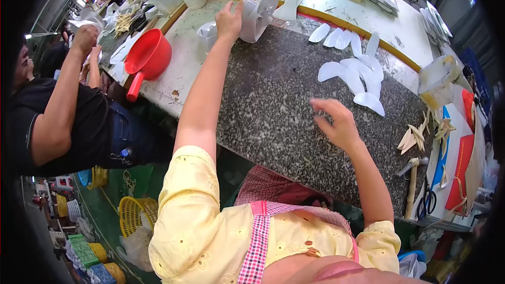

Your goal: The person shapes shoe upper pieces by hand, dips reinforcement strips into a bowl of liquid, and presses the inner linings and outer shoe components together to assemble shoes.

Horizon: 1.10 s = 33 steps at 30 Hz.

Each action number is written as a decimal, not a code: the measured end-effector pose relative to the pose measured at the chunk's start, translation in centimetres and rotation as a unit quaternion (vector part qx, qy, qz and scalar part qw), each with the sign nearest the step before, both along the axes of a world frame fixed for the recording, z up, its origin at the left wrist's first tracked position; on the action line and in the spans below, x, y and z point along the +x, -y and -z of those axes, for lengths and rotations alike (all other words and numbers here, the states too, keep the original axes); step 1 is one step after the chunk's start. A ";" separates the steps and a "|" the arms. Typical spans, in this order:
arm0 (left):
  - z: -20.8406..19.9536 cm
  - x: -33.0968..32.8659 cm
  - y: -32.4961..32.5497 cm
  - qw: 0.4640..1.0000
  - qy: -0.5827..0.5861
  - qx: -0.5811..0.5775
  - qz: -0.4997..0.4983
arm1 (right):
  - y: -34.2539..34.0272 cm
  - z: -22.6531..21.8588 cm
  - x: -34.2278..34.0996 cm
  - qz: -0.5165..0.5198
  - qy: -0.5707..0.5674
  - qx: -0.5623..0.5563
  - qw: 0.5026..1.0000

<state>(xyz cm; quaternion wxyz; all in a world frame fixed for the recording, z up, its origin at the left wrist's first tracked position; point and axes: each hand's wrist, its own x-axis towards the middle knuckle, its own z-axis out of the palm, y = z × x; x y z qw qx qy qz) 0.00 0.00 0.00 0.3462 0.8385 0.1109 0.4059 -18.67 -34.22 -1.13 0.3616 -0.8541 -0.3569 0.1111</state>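
The person's left hand point(229, 21) is stretched far across the worktop point(273, 100), its fingers curled against the near side of a white moulded piece point(258, 18) that stands upright at the far edge of the dark speckled stone slab. Whether those fingers actually clamp the piece or only rest on it cannot be told from this angle. Just to the left of that hand sits a small white cup point(208, 32), and further left a red scoop point(148, 59) with its handle pointing down toward the near edge.

The right hand point(336, 123) hovers low over the slab, fingers spread open and holding nothing. The nearest things to it are the white petal-shaped pieces point(351, 71), which lie up and to its right — a loose cluster whose long axes mostly run away from the person, the closest one point(369, 102) just beyond the fingertips. The right hand is clearly the nearer of the two to this cluster; the left is well apart from it.

Between the two hands the slab is bare, giving open room to slide across. To the right, past the slab's edge, lie tan strips point(415, 137), a hammer point(411, 186) and scissors point(427, 202) — while a co-worker's arm point(68, 89) is raised at the far left
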 end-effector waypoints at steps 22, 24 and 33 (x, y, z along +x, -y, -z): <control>1.4 -3.2 4.5 0.915 0.043 -0.303 0.264 | -6.9 0.0 0.9 0.027 0.429 0.125 0.894; -1.7 -2.0 1.3 0.957 0.179 -0.210 0.093 | -6.2 1.2 -1.7 -0.034 0.428 0.136 0.893; -0.3 -4.9 8.2 0.864 -0.072 0.349 0.355 | -0.1 1.5 -7.5 0.036 0.234 0.004 0.972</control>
